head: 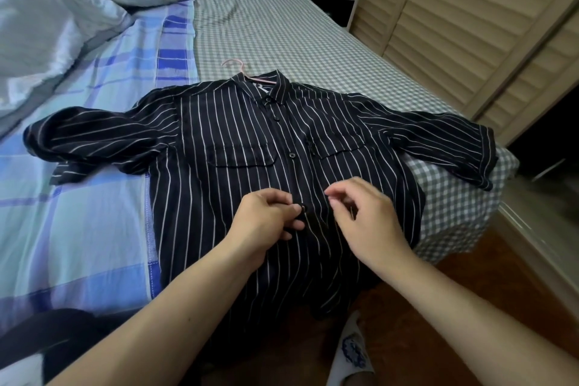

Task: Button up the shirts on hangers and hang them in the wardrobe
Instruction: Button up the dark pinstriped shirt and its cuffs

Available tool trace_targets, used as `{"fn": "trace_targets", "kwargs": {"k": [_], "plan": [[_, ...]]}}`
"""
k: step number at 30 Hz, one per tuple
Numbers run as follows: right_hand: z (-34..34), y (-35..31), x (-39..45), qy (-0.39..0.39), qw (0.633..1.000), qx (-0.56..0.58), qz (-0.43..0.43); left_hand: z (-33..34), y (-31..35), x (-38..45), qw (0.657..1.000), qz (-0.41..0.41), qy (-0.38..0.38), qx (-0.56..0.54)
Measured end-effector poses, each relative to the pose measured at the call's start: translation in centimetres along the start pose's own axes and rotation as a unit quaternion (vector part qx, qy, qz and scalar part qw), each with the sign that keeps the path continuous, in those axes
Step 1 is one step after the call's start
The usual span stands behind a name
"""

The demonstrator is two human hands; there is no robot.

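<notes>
our left hand (266,216) curls its fingers (293,208) around the placket of the black striped shirt (238,135), thumb and forefinger pinching the cloth at a dark button (303,207). our right hand (365,216) hovers just beside it, fingers (336,194) loosely curled and holding nothing. three buttons above are fastened. the shirt lies front-up on the bed (282,28), its hem hanging over the edge, on a pink hanger (239,67) whose hook points toward the pillows. louvred wardrobe doors (454,9) stand to the right.
</notes>
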State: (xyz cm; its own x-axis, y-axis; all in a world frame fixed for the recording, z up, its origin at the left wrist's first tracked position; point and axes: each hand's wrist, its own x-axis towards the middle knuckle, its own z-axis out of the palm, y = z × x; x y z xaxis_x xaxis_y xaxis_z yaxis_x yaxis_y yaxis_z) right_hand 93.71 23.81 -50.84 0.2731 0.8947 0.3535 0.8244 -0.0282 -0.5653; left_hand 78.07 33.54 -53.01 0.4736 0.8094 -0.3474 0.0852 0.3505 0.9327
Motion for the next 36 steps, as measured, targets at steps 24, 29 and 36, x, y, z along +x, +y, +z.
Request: {"fn": "trace_targets", "kwargs": {"k": [24,29,36], "plan": [[0.9,0.4,3.0,-0.160,0.906,-0.245,-0.306,0.1,-0.5,0.1,0.981,0.122,0.031,0.149],[1.5,1.2,2.2,-0.112,0.975,-0.099,-0.165,-0.1,-0.3,0.1,0.992,0.089,0.011,0.094],[3.0,0.6,1.2,-0.082,0.994,-0.020,0.063,0.1,-0.6,-0.2,0.971,0.138,0.018,0.193]]}}
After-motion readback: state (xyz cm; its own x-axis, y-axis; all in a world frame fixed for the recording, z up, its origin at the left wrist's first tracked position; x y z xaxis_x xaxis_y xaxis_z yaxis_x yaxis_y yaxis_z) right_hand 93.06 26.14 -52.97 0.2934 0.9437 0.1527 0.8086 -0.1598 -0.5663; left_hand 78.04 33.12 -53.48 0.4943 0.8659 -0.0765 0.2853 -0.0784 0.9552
